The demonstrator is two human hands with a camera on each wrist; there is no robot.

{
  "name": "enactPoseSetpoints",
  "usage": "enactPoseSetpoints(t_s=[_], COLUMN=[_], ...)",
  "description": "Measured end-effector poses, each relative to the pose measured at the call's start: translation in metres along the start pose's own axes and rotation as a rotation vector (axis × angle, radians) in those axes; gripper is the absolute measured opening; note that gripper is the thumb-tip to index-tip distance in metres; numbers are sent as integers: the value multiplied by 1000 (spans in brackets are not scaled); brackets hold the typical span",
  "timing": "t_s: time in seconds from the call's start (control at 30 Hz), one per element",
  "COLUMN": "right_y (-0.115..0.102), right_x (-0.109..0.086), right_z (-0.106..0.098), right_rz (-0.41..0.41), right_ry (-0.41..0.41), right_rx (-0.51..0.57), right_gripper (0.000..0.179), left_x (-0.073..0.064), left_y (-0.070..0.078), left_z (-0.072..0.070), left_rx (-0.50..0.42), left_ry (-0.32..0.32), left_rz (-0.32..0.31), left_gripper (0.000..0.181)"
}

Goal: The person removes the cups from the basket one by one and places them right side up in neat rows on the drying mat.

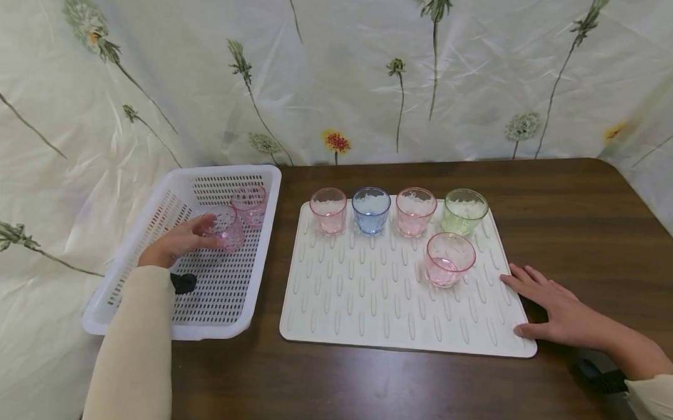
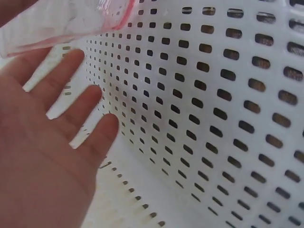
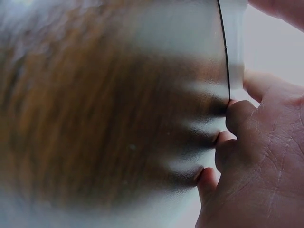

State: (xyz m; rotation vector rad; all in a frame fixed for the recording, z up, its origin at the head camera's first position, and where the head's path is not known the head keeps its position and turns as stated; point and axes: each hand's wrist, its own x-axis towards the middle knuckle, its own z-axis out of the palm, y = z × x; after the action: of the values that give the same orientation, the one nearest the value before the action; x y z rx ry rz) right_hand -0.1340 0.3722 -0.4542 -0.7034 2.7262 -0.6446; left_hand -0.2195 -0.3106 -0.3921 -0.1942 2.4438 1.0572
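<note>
Inside the white basket, my left hand (image 1: 181, 239) holds a pink glass (image 1: 229, 231) between thumb and fingers. In the left wrist view part of that glass (image 2: 71, 23) shows at the top, with the other fingers (image 2: 88, 104) spread below it. A second pink glass (image 1: 250, 207) is right behind it, near the basket's far corner. My right hand (image 1: 560, 310) rests palm down on the table, fingers spread, fingertips and thumb touching the right edge of the white ridged mat (image 1: 360, 311).
Along the mat's back edge stand a pink glass (image 1: 329, 215), a blue glass (image 1: 371, 213), another pink glass (image 1: 415, 215) and a green glass (image 1: 463, 214). One more pink glass (image 1: 447, 265) stands in front of the green one. The perforated basket (image 1: 258, 257) sits left of the mat.
</note>
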Motion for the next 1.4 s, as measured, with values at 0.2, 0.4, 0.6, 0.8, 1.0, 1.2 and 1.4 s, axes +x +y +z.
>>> enactPoseSetpoints(t_s=[0.2,0.4,0.6,0.8,1.0,1.2,1.4], right_y=[0,0,1,1,4,3,2], right_x=[-1,-2,-1,0,-6,-6,-3], right_z=[1,2,2,2,4,4,3], right_rz=[-10,-4,-17,0,-24,-28,-34], right_ry=[16,16,24,9,38,48,39], right_rx=[4,15,18,17,-11,-14,-24], right_gripper=[96,95,94,94,95,96,98], left_x=[1,7,14,16,20,24,22], left_y=[-5,-8,-11,-7,-2,-3,-5], left_z=[0,0,0,1,6,7,6], left_rx=[-43,-157,-248,-286,-340,-338,-343], left_ry=[44,112,130,119,124,151,155], left_rz=[14,-6,57,70,61,65,75], left_gripper=[83,80,92,89,89,88,87])
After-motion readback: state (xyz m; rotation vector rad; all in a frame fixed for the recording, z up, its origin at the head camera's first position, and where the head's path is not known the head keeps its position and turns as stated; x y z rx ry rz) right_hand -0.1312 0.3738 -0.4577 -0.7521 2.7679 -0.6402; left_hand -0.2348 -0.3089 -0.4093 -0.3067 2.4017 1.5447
